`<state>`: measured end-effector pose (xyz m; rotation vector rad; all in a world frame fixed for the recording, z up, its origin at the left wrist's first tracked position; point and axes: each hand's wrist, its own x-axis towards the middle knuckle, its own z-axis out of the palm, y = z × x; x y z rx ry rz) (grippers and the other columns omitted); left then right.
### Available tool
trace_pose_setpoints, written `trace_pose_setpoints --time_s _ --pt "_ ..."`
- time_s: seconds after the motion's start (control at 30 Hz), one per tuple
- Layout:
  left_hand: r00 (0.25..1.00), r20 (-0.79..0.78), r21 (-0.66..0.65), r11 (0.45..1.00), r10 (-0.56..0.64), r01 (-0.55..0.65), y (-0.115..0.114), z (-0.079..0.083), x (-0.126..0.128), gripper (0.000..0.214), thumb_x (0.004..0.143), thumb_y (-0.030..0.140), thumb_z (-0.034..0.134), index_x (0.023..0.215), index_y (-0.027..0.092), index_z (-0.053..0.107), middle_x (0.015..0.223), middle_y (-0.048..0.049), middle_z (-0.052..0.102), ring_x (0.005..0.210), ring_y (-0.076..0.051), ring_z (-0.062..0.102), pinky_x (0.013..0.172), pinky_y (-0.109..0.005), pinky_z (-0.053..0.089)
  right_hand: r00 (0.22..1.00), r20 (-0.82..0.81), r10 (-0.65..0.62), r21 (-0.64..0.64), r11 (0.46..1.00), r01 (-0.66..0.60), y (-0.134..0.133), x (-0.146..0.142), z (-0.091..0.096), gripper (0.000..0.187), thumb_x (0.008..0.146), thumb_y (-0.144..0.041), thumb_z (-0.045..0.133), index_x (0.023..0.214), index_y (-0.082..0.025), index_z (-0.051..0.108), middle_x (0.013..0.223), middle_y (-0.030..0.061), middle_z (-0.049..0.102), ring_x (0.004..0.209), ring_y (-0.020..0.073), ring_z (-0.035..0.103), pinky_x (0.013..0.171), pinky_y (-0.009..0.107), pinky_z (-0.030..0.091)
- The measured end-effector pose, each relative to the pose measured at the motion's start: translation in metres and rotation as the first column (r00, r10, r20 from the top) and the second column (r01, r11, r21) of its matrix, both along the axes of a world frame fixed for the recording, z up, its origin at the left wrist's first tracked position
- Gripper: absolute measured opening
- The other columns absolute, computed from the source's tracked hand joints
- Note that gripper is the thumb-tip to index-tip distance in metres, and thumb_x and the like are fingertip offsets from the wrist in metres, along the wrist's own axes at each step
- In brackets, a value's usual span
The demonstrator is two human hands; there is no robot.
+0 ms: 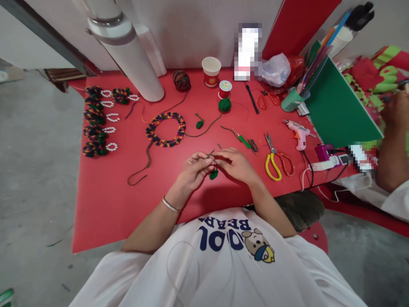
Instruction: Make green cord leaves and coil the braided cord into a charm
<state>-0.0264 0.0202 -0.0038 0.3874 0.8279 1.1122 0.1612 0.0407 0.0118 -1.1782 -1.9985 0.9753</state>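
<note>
My left hand [195, 169] and my right hand [234, 164] meet over the red table's front part, fingertips pinched close together. Between them is a small green crocheted leaf [213, 174], hanging below the fingers, with its yarn tail sticking up from the left fingertips. The right fingertips touch at the same spot; whether they grip the yarn is hard to see. Beyond the hands lie a similar green leaf [200, 124], a multicoloured crocheted ring [165, 129] and a green-handled crochet hook [243, 140]. Yellow-and-red-handled scissors [272, 157] lie right of my right hand.
Several crocheted bundles [95, 115] with pearl bead loops line the left edge. At the back stand a white cylinder [128, 55], a brown yarn ball [181, 81], a paper cup [211, 71] and a green yarn ball [224, 105]. A pink glue gun [299, 133] and another person's arm [394, 140] are right.
</note>
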Motion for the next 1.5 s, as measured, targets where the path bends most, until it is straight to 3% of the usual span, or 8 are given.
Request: trace_pose_setpoints --time_s 0.3,0.5,0.73,1.03,1.17,1.27,1.4,1.5 --pt "0.997 -0.074 0.034 0.999 0.011 -0.008 0.001 0.007 -0.004 0.038 0.065 0.040 0.096 0.074 0.016 0.066 0.073 -0.0028 0.073 0.059 -0.013 0.070 0.052 -0.021 0.058 0.991 0.132 0.002 0.146 0.989 -0.022 0.003 -0.003 0.010 0.018 0.098 -0.029 0.068 0.092 -0.029 0.084 0.087 0.0030 0.081 0.076 0.0199 0.054 0.079 0.038 0.044" --pt "0.951 -0.187 0.130 0.966 0.245 -0.223 0.005 0.007 -0.006 0.039 0.062 0.038 0.098 0.073 0.016 0.068 0.091 -0.0041 0.076 0.054 -0.007 0.061 0.045 -0.018 0.046 0.991 0.134 0.027 0.178 0.983 -0.051 -0.001 -0.003 0.015 0.021 0.096 -0.027 0.066 0.085 -0.030 0.084 0.079 0.0023 0.078 0.074 0.0205 0.052 0.074 0.038 0.043" --pt "0.932 -0.138 0.164 0.936 0.334 -0.311 0.011 0.006 -0.011 0.044 0.065 0.046 0.097 0.074 0.018 0.064 0.067 0.0015 0.065 0.047 -0.004 0.047 0.038 -0.013 0.028 0.995 0.103 0.004 0.192 0.981 -0.024 -0.002 0.001 0.018 0.022 0.098 -0.033 0.065 0.088 -0.029 0.085 0.072 0.0032 0.073 0.073 0.0207 0.050 0.072 0.037 0.044" --pt "0.947 -0.105 0.176 0.943 0.305 -0.284 0.009 0.017 -0.009 0.053 0.065 0.050 0.096 0.076 0.019 0.054 0.081 -0.0004 0.073 0.048 -0.004 0.051 0.033 -0.013 0.024 0.993 0.108 -0.057 0.246 0.969 0.028 -0.004 -0.001 0.021 0.026 0.101 -0.032 0.061 0.085 -0.024 0.080 0.072 0.0043 0.070 0.077 0.0211 0.053 0.075 0.037 0.044" --pt "0.947 -0.130 0.193 0.945 0.293 -0.266 0.007 0.019 -0.009 0.050 0.071 0.051 0.092 0.077 0.020 0.054 0.074 0.0005 0.070 0.053 -0.007 0.059 0.037 -0.013 0.034 0.990 0.087 -0.113 0.285 0.955 0.084 -0.005 -0.006 0.019 0.027 0.100 -0.032 0.061 0.081 -0.024 0.078 0.070 0.0045 0.068 0.075 0.0210 0.053 0.075 0.037 0.043" --pt "0.952 -0.099 0.200 0.943 0.289 -0.265 0.006 0.020 -0.010 0.041 0.072 0.043 0.093 0.086 0.019 0.062 0.090 -0.0038 0.076 0.063 -0.009 0.066 0.041 -0.014 0.042 0.992 0.012 -0.128 0.274 0.954 0.120 -0.005 -0.008 0.021 0.026 0.099 -0.034 0.063 0.080 -0.024 0.078 0.068 0.0038 0.066 0.071 0.0205 0.052 0.073 0.037 0.044" --pt "0.992 -0.043 0.159 0.981 0.116 -0.108 0.004 0.019 -0.012 0.053 0.065 0.022 0.090 0.113 0.020 0.069 0.117 -0.0095 0.077 0.062 -0.010 0.066 0.038 -0.016 0.041 0.987 -0.036 -0.154 0.244 0.957 0.158 -0.004 -0.008 0.021 0.025 0.098 -0.035 0.064 0.078 -0.025 0.077 0.065 0.0019 0.064 0.068 0.0190 0.051 0.072 0.036 0.044" --pt "0.997 -0.076 0.098 0.995 -0.014 0.022 0.001 0.017 -0.009 0.047 0.065 0.023 0.088 0.108 0.014 0.071 0.093 -0.0089 0.078 0.060 -0.015 0.068 0.041 -0.021 0.049 0.984 -0.040 -0.175 0.242 0.954 0.179 -0.004 -0.007 0.018 0.026 0.098 -0.035 0.064 0.077 -0.024 0.076 0.063 0.0010 0.063 0.067 0.0181 0.051 0.072 0.035 0.045"
